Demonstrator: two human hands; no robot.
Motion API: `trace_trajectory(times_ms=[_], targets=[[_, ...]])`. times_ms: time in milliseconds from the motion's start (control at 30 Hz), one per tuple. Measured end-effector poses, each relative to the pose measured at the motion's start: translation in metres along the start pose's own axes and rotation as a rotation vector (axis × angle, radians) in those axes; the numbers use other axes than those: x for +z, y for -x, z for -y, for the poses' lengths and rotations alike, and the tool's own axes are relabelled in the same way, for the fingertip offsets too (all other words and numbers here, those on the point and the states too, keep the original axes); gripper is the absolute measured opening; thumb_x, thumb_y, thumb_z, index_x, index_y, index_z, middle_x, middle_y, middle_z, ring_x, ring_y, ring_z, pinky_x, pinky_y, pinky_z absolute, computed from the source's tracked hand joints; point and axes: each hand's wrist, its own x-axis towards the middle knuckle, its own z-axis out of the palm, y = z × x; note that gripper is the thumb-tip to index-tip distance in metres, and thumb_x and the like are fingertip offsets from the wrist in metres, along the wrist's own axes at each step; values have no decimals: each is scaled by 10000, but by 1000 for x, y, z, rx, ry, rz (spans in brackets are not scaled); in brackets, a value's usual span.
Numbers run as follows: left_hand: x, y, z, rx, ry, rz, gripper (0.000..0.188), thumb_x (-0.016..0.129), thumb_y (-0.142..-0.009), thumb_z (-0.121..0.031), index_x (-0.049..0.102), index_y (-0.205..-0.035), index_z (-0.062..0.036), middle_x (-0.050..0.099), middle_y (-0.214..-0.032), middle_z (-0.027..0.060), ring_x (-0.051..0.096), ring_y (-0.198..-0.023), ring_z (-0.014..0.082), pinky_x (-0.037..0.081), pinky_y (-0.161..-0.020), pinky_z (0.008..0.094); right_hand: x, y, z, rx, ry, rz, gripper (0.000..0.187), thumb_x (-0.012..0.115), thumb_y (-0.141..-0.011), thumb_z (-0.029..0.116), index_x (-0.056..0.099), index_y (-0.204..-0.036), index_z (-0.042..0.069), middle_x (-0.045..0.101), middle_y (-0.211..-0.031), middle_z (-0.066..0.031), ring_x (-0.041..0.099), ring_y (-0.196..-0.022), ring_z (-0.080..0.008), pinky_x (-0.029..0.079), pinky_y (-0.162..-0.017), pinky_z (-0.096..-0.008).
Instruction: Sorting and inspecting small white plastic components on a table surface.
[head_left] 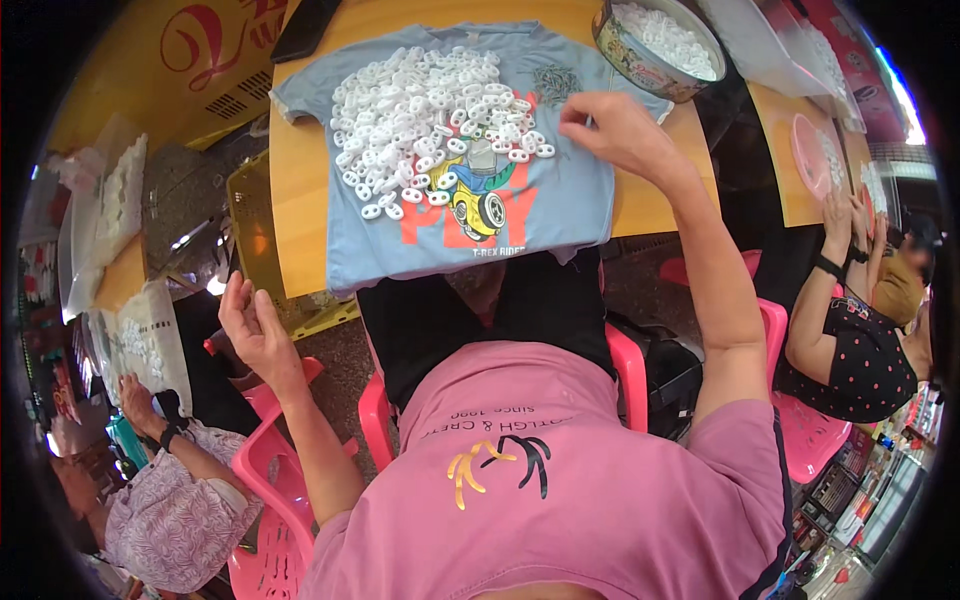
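A blue T-shirt [565, 205] with a printed cartoon lies spread over the table in front of me. Many small white plastic pieces [410, 110], oval with two holes each, are heaped on it. To the right of the heap is a small pile of thin grey metal pins [555, 85]. Just below that pile, my right hand [622, 135] is over the shirt, its fingertips closed together; anything between them is too small to make out. My left hand [255, 325] is raised beside the table's left front edge, fingers apart, with nothing visible in it.
A round tin [610, 50] full of white pieces stands at the far right of the orange table [300, 240]. A dark flat object [303, 28] lies at the far left. Co-workers sit left and right, near a pink basin [812, 155] and pink chairs [275, 470].
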Motion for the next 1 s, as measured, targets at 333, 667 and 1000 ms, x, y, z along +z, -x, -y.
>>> trace_trajectory(times_ms=[333,667,1000], targets=[[75,-4,-70,188,100,217,318,565,-899,43,587,-1212,-3,569,-1157,113,595,-994,178,503,-839,287,15,37,17,-69,9,-98,113,658,-837,112,643,-917,34,633,-883,-124,625,-808,-333,494,-695,-412],[157,-9,-99,585,69,451,211,653,-787,50,658,-988,-15,613,-865,110,576,-793,280,466,-694,362,28,51,19,-70,46,-194,100,627,-853,58,605,-949,41,585,-905,-131,611,-822,-353,491,-678,-426],[199,-35,-98,745,-166,417,132,664,-794,-61,674,-924,-86,587,-851,63,537,-867,274,413,-757,398,32,55,13,-52,17,-201,94,592,-863,15,575,-954,35,567,-901,-137,600,-830,-356,479,-672,-428]])
